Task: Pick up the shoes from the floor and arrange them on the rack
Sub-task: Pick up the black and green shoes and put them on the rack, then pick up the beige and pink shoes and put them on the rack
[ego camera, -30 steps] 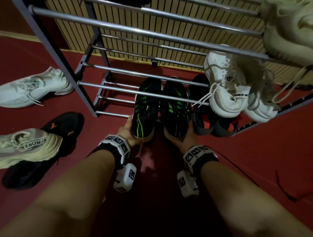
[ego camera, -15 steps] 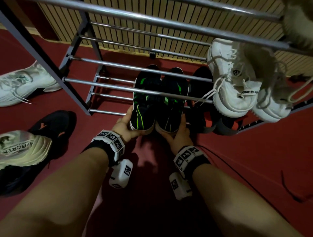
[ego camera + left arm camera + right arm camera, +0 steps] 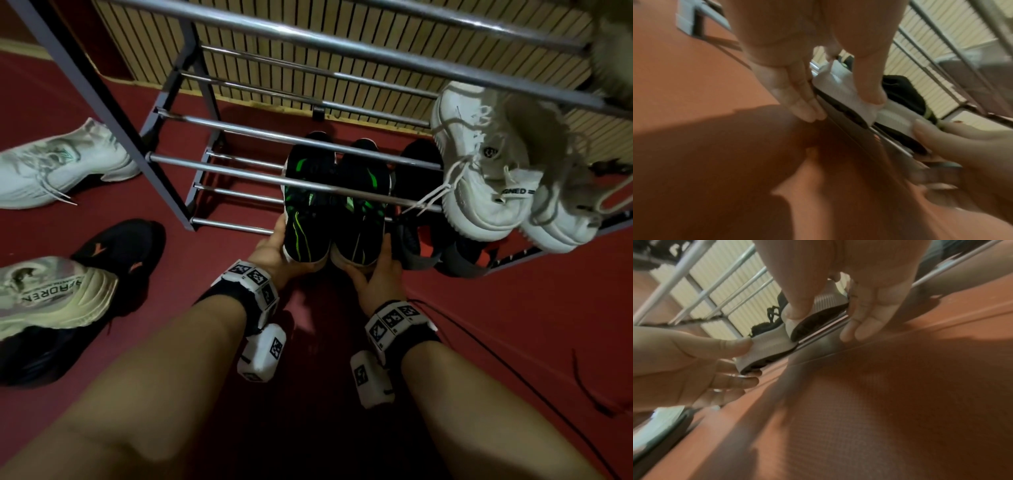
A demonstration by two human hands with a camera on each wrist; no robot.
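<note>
A pair of black shoes with green stripes lies toes-in on the lowest rails of the metal rack (image 3: 260, 174). My left hand (image 3: 274, 253) holds the heel of the left shoe (image 3: 305, 219). In the left wrist view my left hand (image 3: 840, 105) has its thumb on the white sole (image 3: 838, 84) and its fingers (image 3: 797, 104) underneath. My right hand (image 3: 380, 274) holds the heel of the right shoe (image 3: 363, 222). In the right wrist view my right hand (image 3: 823, 325) pinches that heel (image 3: 818, 316) over the front rail.
White sneakers (image 3: 479, 178) sit on the middle shelf at right, dark shoes with red (image 3: 421, 240) below them. On the red floor at left lie a white sneaker (image 3: 58, 168), a black shoe (image 3: 116, 253) and a pale sneaker (image 3: 51, 298) on it. A cable (image 3: 513, 377) crosses the floor at right.
Both hands have nudged the black-green pair slightly deeper onto the lowest rails. My right hand has slid towards the right side of its heel. The head view has shifted.
</note>
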